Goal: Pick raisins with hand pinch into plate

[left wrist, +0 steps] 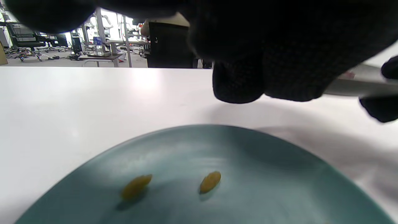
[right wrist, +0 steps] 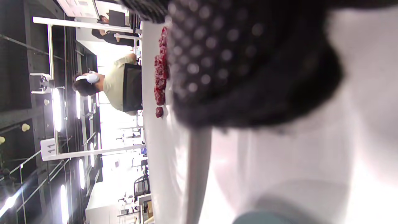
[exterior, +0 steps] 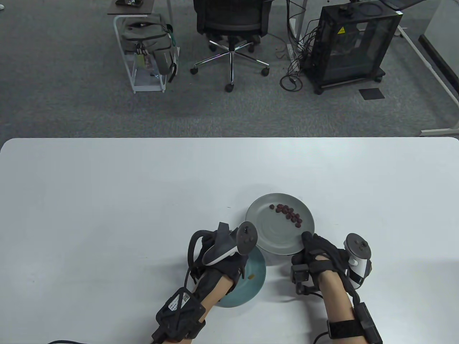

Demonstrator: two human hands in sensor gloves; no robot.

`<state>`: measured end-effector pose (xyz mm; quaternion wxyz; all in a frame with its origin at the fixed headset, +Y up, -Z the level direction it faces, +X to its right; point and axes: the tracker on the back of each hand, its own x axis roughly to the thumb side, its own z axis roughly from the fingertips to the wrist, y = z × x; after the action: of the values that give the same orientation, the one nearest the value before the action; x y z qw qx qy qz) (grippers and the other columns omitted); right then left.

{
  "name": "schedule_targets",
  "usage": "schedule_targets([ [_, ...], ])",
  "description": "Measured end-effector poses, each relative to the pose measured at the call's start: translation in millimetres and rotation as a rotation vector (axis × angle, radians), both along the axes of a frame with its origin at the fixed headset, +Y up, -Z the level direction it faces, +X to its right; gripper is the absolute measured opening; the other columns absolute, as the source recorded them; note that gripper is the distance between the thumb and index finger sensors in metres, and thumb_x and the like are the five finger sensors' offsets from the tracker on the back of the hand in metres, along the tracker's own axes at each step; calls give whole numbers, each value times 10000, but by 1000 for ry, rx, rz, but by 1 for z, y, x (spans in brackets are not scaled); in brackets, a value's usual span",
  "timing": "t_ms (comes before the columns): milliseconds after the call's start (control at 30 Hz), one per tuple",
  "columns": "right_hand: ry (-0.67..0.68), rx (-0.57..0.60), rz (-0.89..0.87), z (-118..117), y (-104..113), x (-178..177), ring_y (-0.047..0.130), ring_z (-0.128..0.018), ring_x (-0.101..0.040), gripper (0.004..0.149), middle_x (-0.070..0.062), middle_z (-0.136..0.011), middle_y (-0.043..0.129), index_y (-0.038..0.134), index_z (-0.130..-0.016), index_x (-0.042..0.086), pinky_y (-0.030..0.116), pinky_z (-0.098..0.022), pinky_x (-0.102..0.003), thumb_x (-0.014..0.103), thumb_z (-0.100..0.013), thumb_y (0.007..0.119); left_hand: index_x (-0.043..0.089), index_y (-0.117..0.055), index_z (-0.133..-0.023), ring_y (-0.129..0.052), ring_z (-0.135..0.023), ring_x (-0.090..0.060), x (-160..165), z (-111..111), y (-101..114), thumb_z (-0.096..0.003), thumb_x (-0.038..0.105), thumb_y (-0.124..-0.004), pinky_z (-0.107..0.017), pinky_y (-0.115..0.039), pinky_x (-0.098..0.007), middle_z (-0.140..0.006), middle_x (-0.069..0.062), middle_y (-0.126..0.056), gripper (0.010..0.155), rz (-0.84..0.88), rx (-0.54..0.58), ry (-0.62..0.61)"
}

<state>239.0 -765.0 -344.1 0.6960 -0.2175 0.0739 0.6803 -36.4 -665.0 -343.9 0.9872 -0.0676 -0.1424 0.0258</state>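
My right hand (exterior: 319,251) grips the grey plate (exterior: 267,234) near the raisins (exterior: 287,213); left hand (exterior: 222,251) hovers over teal plate (exterior: 256,283), its grip unclear.

Even, bright overhead light fills the table view, sharp throughout, with soft shadows under the hands on the white surface (exterior: 107,215). The left wrist view is soft: the teal plate (left wrist: 264,186) blurs close up. The right wrist view is sideways, overexposed, with ceiling lamps (right wrist: 57,109) flaring.
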Motion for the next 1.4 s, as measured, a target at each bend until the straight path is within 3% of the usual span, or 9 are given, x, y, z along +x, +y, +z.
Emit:
schedule_targets([
  [300, -79, 5, -38, 0, 1, 23, 1072, -70, -163, 536, -187, -560, 1060, 698, -860, -72, 904, 25, -259, 335, -511, 713, 92, -1039, -660, -908, -132, -188, 24, -26, -38, -385, 404, -1013, -257, -812, -497, -286, 31, -985, 417, -93, -95, -15],
  [900, -105, 8, -67, 2, 3, 27, 1067, -64, -159, 542, -186, -559, 1062, 701, -860, -71, 901, 28, -256, 344, -512, 717, 106, -1034, -671, -917, -152, -198, 46, -35, -57, -395, 401, -1012, -270, -809, -503, -298, 28, -993, 404, -197, -151, -21],
  [1100, -104, 12, -73, 1, 3, 27, 1067, -62, -158, 542, -184, -559, 1063, 703, -859, -71, 901, 30, -256, 345, -511, 719, 105, -1035, -687, -920, -156, -198, 41, -30, -48, -395, 407, -1004, -273, -808, -504, -302, 28, -1000, 421, -179, -114, -1],
  [1400, -107, 1, -52, 2, 2, 28, 1067, -63, -156, 545, -184, -559, 1064, 706, -860, -67, 902, 28, -254, 350, -510, 722, 121, -1012, -728, -925, -198, -195, -22, -7, 3, -416, 452, -961, -291, -806, -498, -367, 23, -1002, 458, -97, 31, 74],
])
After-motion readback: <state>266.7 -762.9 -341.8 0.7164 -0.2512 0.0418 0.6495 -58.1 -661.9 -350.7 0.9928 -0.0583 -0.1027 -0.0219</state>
